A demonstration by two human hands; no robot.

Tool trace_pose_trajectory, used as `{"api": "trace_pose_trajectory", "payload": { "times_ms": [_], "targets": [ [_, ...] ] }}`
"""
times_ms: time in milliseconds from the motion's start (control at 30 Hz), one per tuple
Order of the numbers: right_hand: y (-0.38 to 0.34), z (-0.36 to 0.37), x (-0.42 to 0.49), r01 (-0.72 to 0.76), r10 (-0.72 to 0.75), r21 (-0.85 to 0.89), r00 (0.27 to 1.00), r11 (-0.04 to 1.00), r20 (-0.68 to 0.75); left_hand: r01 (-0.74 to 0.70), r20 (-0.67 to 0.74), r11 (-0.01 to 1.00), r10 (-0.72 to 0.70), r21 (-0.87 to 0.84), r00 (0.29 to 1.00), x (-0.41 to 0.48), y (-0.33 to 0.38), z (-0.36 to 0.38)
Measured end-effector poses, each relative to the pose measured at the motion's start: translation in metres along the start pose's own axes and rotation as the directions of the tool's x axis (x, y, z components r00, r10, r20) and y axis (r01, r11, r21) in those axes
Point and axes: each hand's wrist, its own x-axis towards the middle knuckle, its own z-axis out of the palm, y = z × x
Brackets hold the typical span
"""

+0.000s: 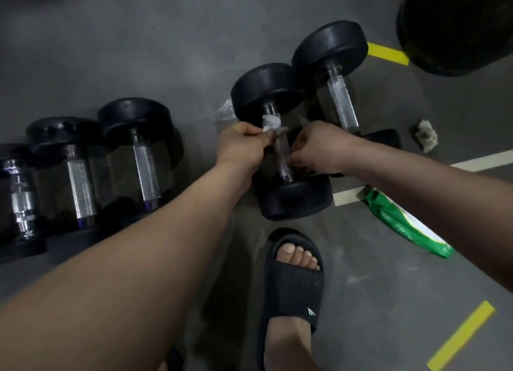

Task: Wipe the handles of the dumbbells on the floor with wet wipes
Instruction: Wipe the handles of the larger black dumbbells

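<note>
A black dumbbell (pixel 280 159) with a knurled metal handle lies on the grey floor in the middle of the view. A white wet wipe (pixel 271 123) is wrapped around the top of its handle. My left hand (pixel 241 146) pinches the wipe from the left side. My right hand (pixel 319 146) is curled at the right side of the handle, fingertips against it; what it grips is hidden. A second dumbbell (pixel 339 104) lies just to the right. Several more dumbbells (pixel 144 162) lie in a row at the left.
A green wet-wipe pack (pixel 408 226) lies on the floor under my right forearm. A crumpled used wipe (pixel 426 134) sits at the right. A clear wrapper (pixel 226 109) lies behind the dumbbell. My foot in a black slipper (pixel 294 284) stands below. A large black object (pixel 455 26) fills the top right.
</note>
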Motion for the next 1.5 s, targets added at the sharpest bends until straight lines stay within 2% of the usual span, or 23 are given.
{"api": "trace_pose_trajectory", "payload": {
  "times_ms": [133,233,333,433,500,633,700,733,800,867,933,1000,1067,1133,1267,1333,1400,1500],
  "targets": [
    [-0.002,0.007,0.000,-0.013,0.012,-0.009,0.999,1.000,-0.041,-0.071,0.108,0.983,0.054,0.167,0.993,-0.024,-0.023,-0.012],
    [-0.006,0.015,-0.001,-0.012,0.012,-0.002,0.998,1.000,-0.058,-0.071,0.106,0.987,0.056,0.145,0.993,-0.031,-0.028,-0.020],
    [-0.009,0.018,-0.004,0.022,-0.022,0.013,1.000,1.000,-0.023,-0.053,0.054,0.997,0.050,0.051,0.997,-0.025,-0.018,-0.027],
    [-0.010,0.021,-0.009,0.100,-0.104,0.094,0.994,0.991,0.042,-0.059,-0.007,0.994,0.060,0.090,0.998,-0.019,-0.011,-0.036],
    [-0.010,0.024,-0.009,0.129,-0.139,0.132,0.988,0.983,0.067,-0.043,-0.075,0.993,0.051,0.109,0.996,-0.016,-0.008,-0.040],
    [-0.005,0.035,-0.007,0.112,-0.153,0.223,0.973,0.968,0.174,-0.040,-0.247,0.998,0.050,0.043,0.968,-0.010,-0.002,-0.044],
    [-0.003,0.038,-0.011,0.077,-0.152,0.281,0.955,0.956,0.253,-0.080,-0.266,0.981,0.126,0.178,0.956,-0.011,0.000,-0.050],
    [-0.003,0.039,-0.014,0.062,-0.158,0.317,0.944,0.946,0.289,-0.113,-0.219,0.945,0.186,0.306,0.958,-0.013,-0.001,-0.055],
    [-0.004,0.039,-0.019,0.070,-0.198,0.357,0.921,0.931,0.335,-0.181,-0.055,0.798,0.258,0.575,0.965,-0.023,-0.002,-0.062],
    [-0.006,0.037,-0.021,0.085,-0.236,0.386,0.901,0.919,0.364,-0.200,0.032,0.694,0.246,0.692,0.969,-0.033,-0.002,-0.065],
    [-0.010,0.036,-0.022,0.073,-0.260,0.421,0.876,0.904,0.405,-0.150,-0.017,0.745,0.212,0.650,0.977,-0.031,0.001,-0.068],
    [-0.012,0.034,-0.024,0.067,-0.284,0.439,0.846,0.896,0.451,-0.109,-0.142,0.868,0.201,0.485,0.969,-0.023,0.006,-0.067],
    [-0.012,0.033,-0.024,0.076,-0.310,0.445,0.820,0.893,0.481,-0.103,-0.277,0.933,0.206,0.345,0.939,-0.018,0.013,-0.064],
    [-0.012,0.033,-0.023,0.082,-0.321,0.443,0.806,0.893,0.497,-0.104,-0.303,0.925,0.224,0.366,0.926,-0.016,0.014,-0.062],
    [-0.009,0.035,-0.023,0.107,-0.345,0.454,0.806,0.884,0.481,-0.098,-0.099,0.772,0.204,0.628,0.974,-0.032,0.000,-0.068],
    [-0.010,0.038,-0.023,0.087,-0.357,0.495,0.800,0.865,0.483,-0.099,-0.085,0.746,0.205,0.659,0.975,-0.039,-0.004,-0.070],
    [-0.012,0.040,-0.023,0.106,-0.374,0.492,0.791,0.864,0.485,-0.106,-0.140,0.795,0.234,0.597,0.962,-0.034,-0.001,-0.070],
    [-0.013,0.047,-0.018,0.142,-0.385,0.468,0.789,0.872,0.478,-0.105,-0.309,0.912,0.240,0.396,0.920,-0.017,0.011,-0.070]
  ]
}}
